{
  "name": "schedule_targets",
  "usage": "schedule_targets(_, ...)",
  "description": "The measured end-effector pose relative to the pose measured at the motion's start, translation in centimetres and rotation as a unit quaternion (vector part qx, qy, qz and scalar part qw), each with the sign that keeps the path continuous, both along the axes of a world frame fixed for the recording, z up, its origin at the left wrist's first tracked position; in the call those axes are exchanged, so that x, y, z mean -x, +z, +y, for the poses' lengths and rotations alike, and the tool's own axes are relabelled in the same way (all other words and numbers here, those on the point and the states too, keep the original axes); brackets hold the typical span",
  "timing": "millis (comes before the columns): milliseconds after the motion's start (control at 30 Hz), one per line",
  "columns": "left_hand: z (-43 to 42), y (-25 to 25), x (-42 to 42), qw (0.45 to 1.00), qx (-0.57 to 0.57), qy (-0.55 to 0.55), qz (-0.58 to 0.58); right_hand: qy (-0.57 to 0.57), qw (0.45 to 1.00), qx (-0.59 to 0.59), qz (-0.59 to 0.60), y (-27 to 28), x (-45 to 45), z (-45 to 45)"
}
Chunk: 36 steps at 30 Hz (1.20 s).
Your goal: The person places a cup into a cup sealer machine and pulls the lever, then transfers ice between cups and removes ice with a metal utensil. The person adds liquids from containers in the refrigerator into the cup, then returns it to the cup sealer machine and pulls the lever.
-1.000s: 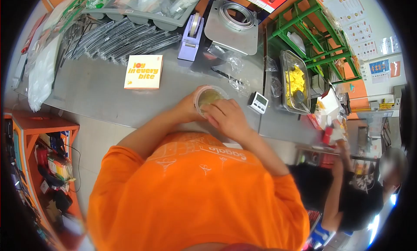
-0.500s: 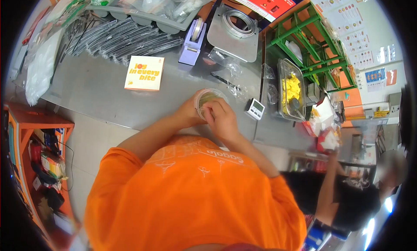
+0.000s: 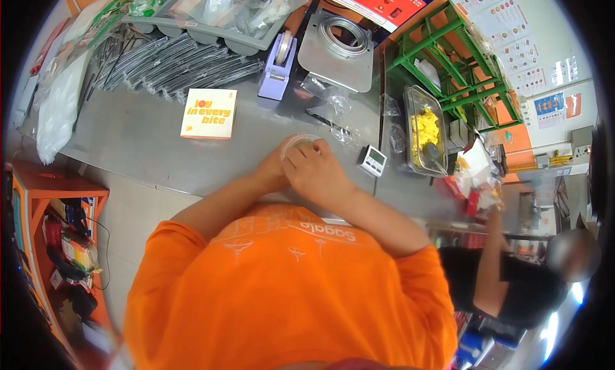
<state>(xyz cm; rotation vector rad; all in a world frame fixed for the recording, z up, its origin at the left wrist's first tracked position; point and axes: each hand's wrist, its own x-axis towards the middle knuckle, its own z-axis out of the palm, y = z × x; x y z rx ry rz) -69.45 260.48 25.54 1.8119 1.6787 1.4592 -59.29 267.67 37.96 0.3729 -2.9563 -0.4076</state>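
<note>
A clear round plastic cup (image 3: 297, 140) is held close above the counter's front edge, mostly covered by my hands. My left hand (image 3: 272, 168) wraps round its left side. Over its top and right side lies my right hand (image 3: 314, 168), fingers bent onto the rim; whether they pinch anything is hidden. To the left on the steel counter (image 3: 128, 133) sits a white and yellow printed box (image 3: 209, 114). A small white timer (image 3: 371, 160) lies right of my hands, and a purple tape dispenser (image 3: 278, 68) stands behind them.
Wrapped black straws (image 3: 179, 63) and a grey tray (image 3: 192, 18) of bags lie back left. A cup sealer (image 3: 339, 50), green rack (image 3: 448, 63) and clear tub of yellow food (image 3: 425, 130) stand right. A co-worker (image 3: 500, 280) in black is at the far right.
My right hand has moved from inside the cup's opening to lie over its rim, covering more of it. The co-worker's arm and head have shifted.
</note>
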Motion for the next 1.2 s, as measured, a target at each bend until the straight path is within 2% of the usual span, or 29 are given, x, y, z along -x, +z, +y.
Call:
schedule_targets(33, 0.1, -0.4, 0.1, 1.000, -0.001, 0.002, 0.000, -0.015, 0.998, 0.047, 0.028, -0.7, -0.1, 0.3)
schedule_targets(67, 0.3, -1.1, 0.2, 0.998, 0.016, -0.011, -0.059, -0.028, 0.994, 0.094, 0.055, -1.5, -0.1, 0.6)
schedule_targets(100, 0.4, -1.8, 0.2, 0.992, 0.032, -0.023, -0.118, -0.024, 0.994, 0.092, 0.052, -2.4, -0.1, 1.0)
schedule_targets(133, 0.1, -1.2, 0.1, 0.992, 0.030, -0.019, -0.123, -0.046, 0.982, 0.162, 0.085, -3.1, 0.0, 1.2)
schedule_targets(167, -0.3, -0.7, -0.1, 0.983, 0.035, -0.008, -0.177, -0.069, 0.963, 0.233, 0.116, -3.6, 0.0, 1.3)
schedule_targets(200, -0.6, 0.0, -0.1, 0.972, 0.041, 0.002, -0.230, -0.066, 0.964, 0.233, 0.112, -4.1, -0.1, 1.3)
schedule_targets(300, -1.0, 1.4, -0.2, 0.954, 0.090, 0.013, -0.287, -0.120, 0.938, 0.288, 0.149, -4.4, 0.0, 0.8)
schedule_targets(433, -1.1, 1.5, -0.2, 0.958, 0.055, 0.008, -0.280, -0.089, 0.943, 0.305, 0.103, -2.4, 0.3, 1.3)
schedule_targets(500, -0.9, 0.5, -0.2, 0.973, 0.072, 0.016, -0.219, -0.067, 0.945, 0.312, 0.077, -1.3, 0.5, 1.7)
schedule_targets(567, -0.2, -0.6, 0.0, 0.971, 0.076, -0.003, -0.225, -0.048, 0.975, 0.214, -0.041, -0.6, 0.7, 2.0)
schedule_targets(600, 0.1, -1.1, 0.1, 0.970, 0.080, -0.019, -0.231, -0.048, 0.975, 0.214, -0.041, -0.3, 0.9, 1.7)
schedule_targets(633, -0.1, -0.5, 0.1, 0.970, 0.080, -0.019, -0.230, -0.051, 0.991, 0.114, -0.048, -0.1, 1.2, 1.0)
schedule_targets(667, -0.3, 0.8, 0.2, 0.989, 0.046, -0.007, -0.139, -0.051, 0.997, 0.012, -0.054, 0.1, 1.6, 0.5)
schedule_targets(700, -0.5, 1.5, 0.2, 0.999, 0.012, 0.006, -0.046, -0.049, 0.997, 0.011, -0.053, 0.2, 1.7, 0.1)
schedule_targets(733, -0.6, 1.5, 0.2, 0.999, 0.011, 0.009, -0.045, -0.027, 0.997, -0.042, -0.058, 0.4, 1.8, -0.3)
schedule_targets(767, -0.7, 1.5, 0.2, 0.992, 0.020, 0.007, -0.125, -0.005, 0.993, -0.095, -0.062, 0.5, 2.0, -0.5)
schedule_targets(800, -0.8, 1.4, 0.1, 0.978, 0.028, 0.004, -0.205, -0.002, 0.993, -0.097, -0.063, 0.6, 2.2, -0.3)
schedule_targets(867, -0.7, 1.3, 0.3, 0.974, 0.038, -0.014, -0.223, 0.092, 0.995, -0.029, 0.017, 0.5, 2.2, 0.5)
schedule_targets(933, -0.6, 1.2, 0.6, 0.968, 0.047, -0.034, -0.243, 0.080, 0.997, 0.003, 0.007, -0.4, 2.2, 1.1)
schedule_targets(1000, -0.7, 1.1, 0.9, 0.994, -0.024, -0.028, -0.099, 0.068, 0.997, 0.037, -0.003, -0.7, 2.3, 1.6)
schedule_targets(1033, -0.8, 1.0, 0.8, 0.994, -0.025, -0.027, -0.101, 0.051, 0.997, 0.065, -0.006, -0.7, 2.6, 1.8)
schedule_targets(1100, -0.9, 0.8, 0.9, 0.966, 0.073, -0.036, -0.245, 0.034, 0.995, 0.093, -0.007, -0.8, 3.1, 2.4)
schedule_targets(1167, -1.2, 0.3, 0.5, 0.954, 0.069, -0.014, -0.291, -0.031, 0.974, 0.223, -0.010, -1.2, 3.4, 3.0)
schedule_targets(1200, -1.2, 0.2, 0.3, 0.940, 0.063, 0.009, -0.336, -0.031, 0.975, 0.221, -0.010, -1.4, 3.5, 3.2)
